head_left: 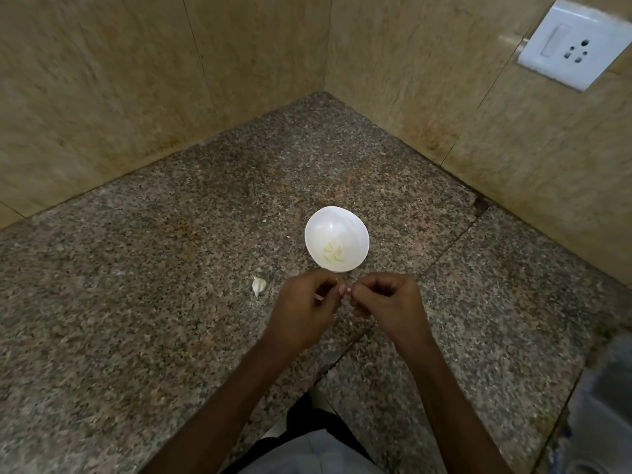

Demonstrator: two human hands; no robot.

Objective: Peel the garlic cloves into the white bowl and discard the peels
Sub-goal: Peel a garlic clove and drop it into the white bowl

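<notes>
A white bowl stands on the speckled granite counter and holds several peeled garlic cloves. Just in front of it, my left hand and my right hand meet fingertip to fingertip. Both pinch a small garlic clove, which is mostly hidden by the fingers. One unpeeled garlic clove lies on the counter, left of my left hand.
Beige tiled walls meet in a corner behind the bowl. A white switch and socket plate is on the right wall. A seam in the granite counter runs under my hands, and the counter's front edge is near my body.
</notes>
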